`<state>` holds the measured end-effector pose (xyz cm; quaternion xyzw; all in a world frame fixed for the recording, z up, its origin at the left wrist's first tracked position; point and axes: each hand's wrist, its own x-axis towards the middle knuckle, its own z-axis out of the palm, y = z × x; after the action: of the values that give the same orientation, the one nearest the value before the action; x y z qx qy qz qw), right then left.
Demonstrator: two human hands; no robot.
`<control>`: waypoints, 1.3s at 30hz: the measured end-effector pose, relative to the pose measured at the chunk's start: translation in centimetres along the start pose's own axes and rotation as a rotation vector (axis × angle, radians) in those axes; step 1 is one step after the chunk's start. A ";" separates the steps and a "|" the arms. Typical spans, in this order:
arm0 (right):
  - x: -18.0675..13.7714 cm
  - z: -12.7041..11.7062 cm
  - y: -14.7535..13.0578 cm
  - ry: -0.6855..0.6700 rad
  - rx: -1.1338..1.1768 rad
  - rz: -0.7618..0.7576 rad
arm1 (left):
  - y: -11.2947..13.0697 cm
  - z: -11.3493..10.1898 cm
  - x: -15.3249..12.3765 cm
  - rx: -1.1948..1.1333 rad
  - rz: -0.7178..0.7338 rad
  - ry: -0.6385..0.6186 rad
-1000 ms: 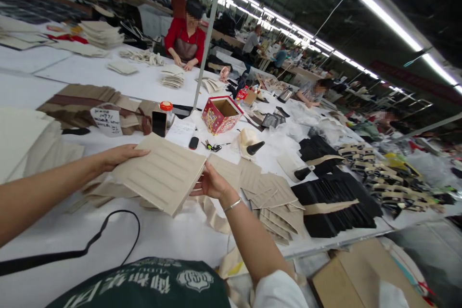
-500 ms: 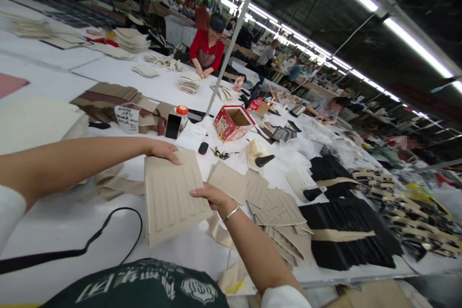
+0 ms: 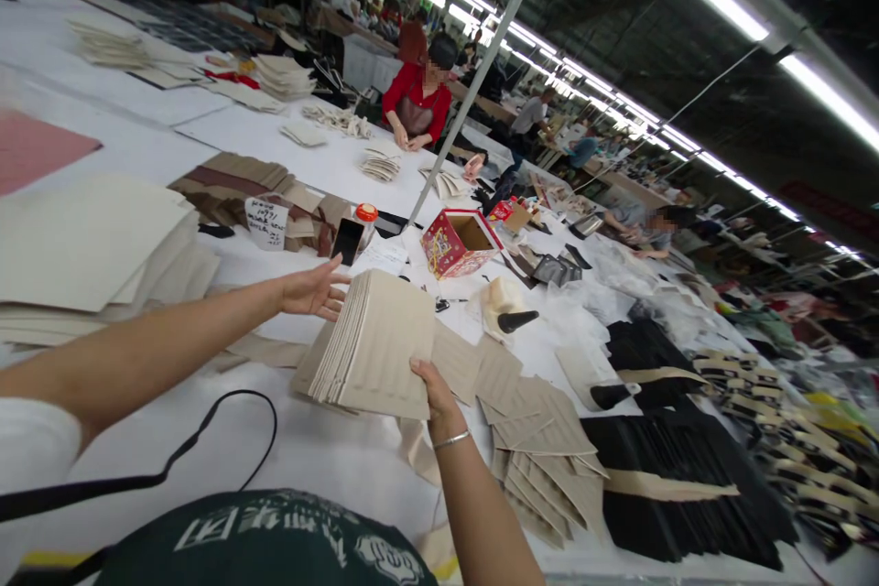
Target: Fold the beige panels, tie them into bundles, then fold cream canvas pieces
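Observation:
A stack of beige ribbed pieces (image 3: pixel 381 348) is tilted up over the white table (image 3: pixel 322 449). My right hand (image 3: pixel 434 392) grips its near right corner with fingers underneath and thumb on top. My left hand (image 3: pixel 314 289) is open with fingers spread, just off the stack's far left edge, touching it lightly or barely apart. More beige pieces (image 3: pixel 536 439) lie fanned out to the right of the stack. A black cord (image 3: pixel 206 439) loops on the table near my body.
Large beige sheets (image 3: pixel 89 247) are piled at left. Behind the stack stand a red box (image 3: pixel 457 243), a phone (image 3: pixel 347 241) and an orange-capped bottle (image 3: pixel 365 218). Black pieces (image 3: pixel 679 485) lie at right. A person in red (image 3: pixel 420 101) works at the far table.
The stack has turned from lying flat between both hands to tilted up on edge. My left hand has let go and opened. The camera has swung left.

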<state>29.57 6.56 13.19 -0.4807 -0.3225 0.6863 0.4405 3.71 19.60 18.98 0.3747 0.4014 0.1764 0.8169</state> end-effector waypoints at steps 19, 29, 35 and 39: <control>5.2 3.7 3.8 0.055 0.030 0.270 | -9.1 0.8 0.3 -0.004 -0.067 0.228; 5.5 3.0 3.9 0.124 -0.060 0.291 | -9.9 1.1 1.1 -0.009 -0.072 0.310; 5.6 2.5 4.5 0.147 -0.117 0.290 | -10.1 0.5 1.5 0.082 -0.099 0.329; 5.8 1.8 5.5 0.140 -0.248 0.258 | -10.0 0.7 1.5 0.175 -0.112 0.343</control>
<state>25.41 9.65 6.85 -0.6153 -0.3086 0.6570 0.3076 5.12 13.61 10.96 0.3861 0.5686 0.1563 0.7094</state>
